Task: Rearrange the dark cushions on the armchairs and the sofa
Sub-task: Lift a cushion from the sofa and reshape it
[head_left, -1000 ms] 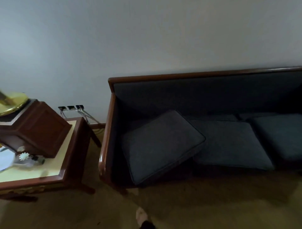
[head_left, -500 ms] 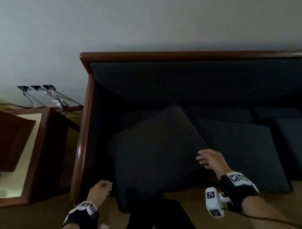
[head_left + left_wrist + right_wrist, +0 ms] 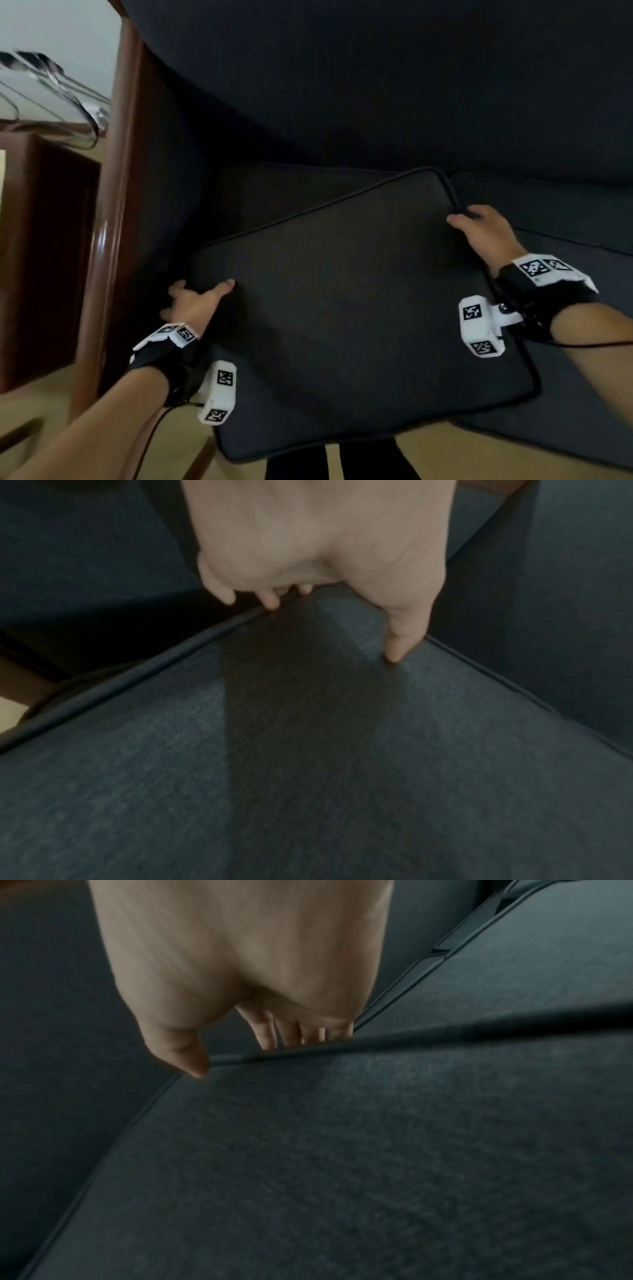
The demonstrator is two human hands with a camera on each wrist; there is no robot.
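Your left hand [image 3: 191, 303] sits at the left corner of the dark cushion [image 3: 349, 308]: thumb on the top face, fingers spread past the piped edge, not yet clamped. Your right hand [image 3: 486, 233] grips the far right corner, thumb on top, fingers curled over the piping. The cushion is square, flat, of coarse woven fabric with corded piping; it lies skewed across the sofa [image 3: 376, 85] seat's left end, overhanging the front edge. Count: two more seat cushions beneath and beside it. Polished wooden armrest [image 3: 113, 205] at left.
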